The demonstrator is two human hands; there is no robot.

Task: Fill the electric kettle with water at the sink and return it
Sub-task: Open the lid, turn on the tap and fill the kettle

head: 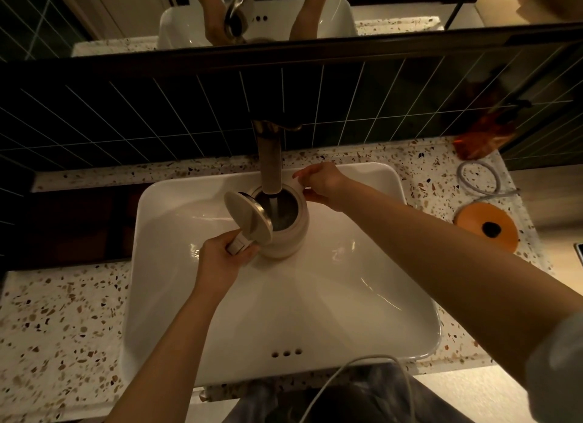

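The speckled table (63, 312) carries a white sink (362, 296), the landmark here. Inside the sink, toward its back, the electric kettle (290, 233) is held under the tap (269, 160), whose spout sits just over the open mouth; the lid (246, 217) is tipped up on the kettle's near-left side. The left hand (220, 258) has its fingers clenched around the handle, and the right hand (321, 182) pinches the kettle's far rim. Filling looks underway; water level cannot be told. Closing the lid and carrying it back remain.
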